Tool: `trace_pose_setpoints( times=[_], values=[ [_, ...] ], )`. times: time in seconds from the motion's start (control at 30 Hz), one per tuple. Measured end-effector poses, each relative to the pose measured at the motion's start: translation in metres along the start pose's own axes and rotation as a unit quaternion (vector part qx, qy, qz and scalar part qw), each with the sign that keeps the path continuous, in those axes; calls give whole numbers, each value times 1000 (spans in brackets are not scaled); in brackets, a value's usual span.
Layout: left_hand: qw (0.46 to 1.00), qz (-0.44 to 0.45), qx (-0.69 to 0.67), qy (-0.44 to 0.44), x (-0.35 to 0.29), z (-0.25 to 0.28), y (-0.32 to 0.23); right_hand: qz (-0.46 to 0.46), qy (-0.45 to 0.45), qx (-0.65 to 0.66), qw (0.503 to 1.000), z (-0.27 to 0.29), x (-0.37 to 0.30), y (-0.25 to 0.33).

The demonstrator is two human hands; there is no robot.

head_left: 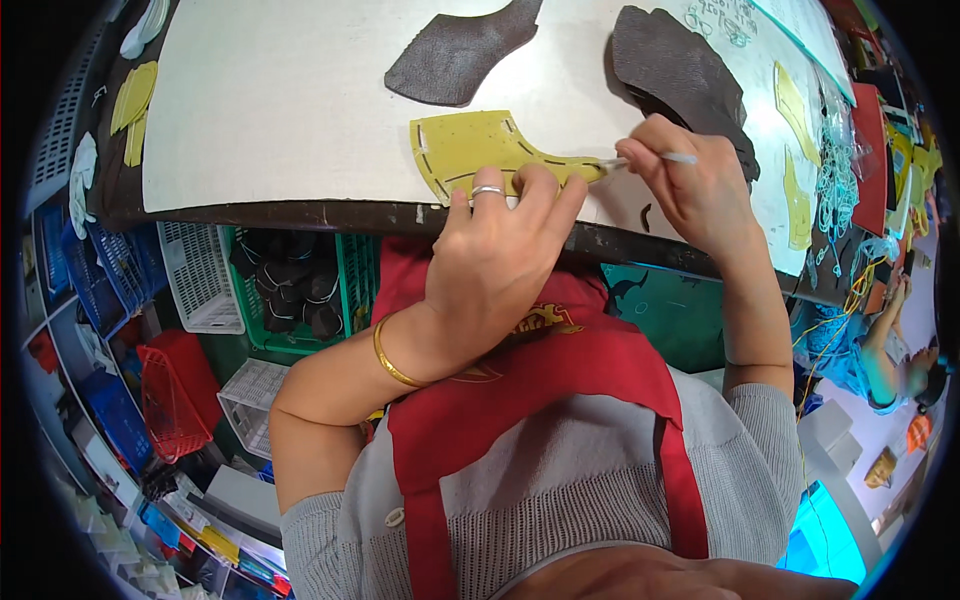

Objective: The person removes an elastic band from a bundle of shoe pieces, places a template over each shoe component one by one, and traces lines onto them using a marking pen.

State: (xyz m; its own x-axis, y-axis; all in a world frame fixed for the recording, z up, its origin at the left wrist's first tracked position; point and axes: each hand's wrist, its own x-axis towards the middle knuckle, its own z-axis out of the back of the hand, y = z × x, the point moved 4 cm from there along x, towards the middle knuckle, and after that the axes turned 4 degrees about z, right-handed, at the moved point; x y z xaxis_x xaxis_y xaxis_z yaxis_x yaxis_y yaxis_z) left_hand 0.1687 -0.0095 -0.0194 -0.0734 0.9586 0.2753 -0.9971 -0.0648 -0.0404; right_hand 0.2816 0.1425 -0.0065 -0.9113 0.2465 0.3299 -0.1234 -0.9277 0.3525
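A curved yellow template (462,140) lies near the table's front edge, with short dark lines along its borders; whether they are slots or marks I cannot tell. My left hand (500,245) presses on its lower part with bent, spread fingertips. In my right hand (695,185) a slim pale pen (680,158) is pinched between thumb and fingers. The pen's tip touches or nearly touches the template's narrow right end. Beyond the template lies a dark leather piece (460,60). A stack of similar dark leather pieces (680,65) sits beyond my right hand.
More yellow templates (797,200) lie at the table's right side, beside a bundle of pale blue cords (840,180). A small dark scrap (645,217) is near the front edge. Below stand a green crate (355,290) of dark bundles and a red basket (180,395). Another person (885,345) is far right.
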Motion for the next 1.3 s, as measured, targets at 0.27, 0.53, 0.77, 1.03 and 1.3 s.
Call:
trace_pose_setpoints(
  times=[0.27,0.53,0.77,1.03,1.3],
  values=[
    [1000,12,18,-15,0,-4,4,-186,20,209,960,-8,21,4],
    [981,-21,-55,-182,21,-9,40,-268,-63,257,927,25,-19,-23],
    [992,-21,-122,-19,2,-8,60,-314,-168,117,927,44,-33,-26],
    [974,21,-168,-153,-29,-11,59,-227,67,241,941,-29,17,-4],
    [980,55,-167,-98,-23,-5,49,-230,123,211,942,-36,26,-11]
  ],
)
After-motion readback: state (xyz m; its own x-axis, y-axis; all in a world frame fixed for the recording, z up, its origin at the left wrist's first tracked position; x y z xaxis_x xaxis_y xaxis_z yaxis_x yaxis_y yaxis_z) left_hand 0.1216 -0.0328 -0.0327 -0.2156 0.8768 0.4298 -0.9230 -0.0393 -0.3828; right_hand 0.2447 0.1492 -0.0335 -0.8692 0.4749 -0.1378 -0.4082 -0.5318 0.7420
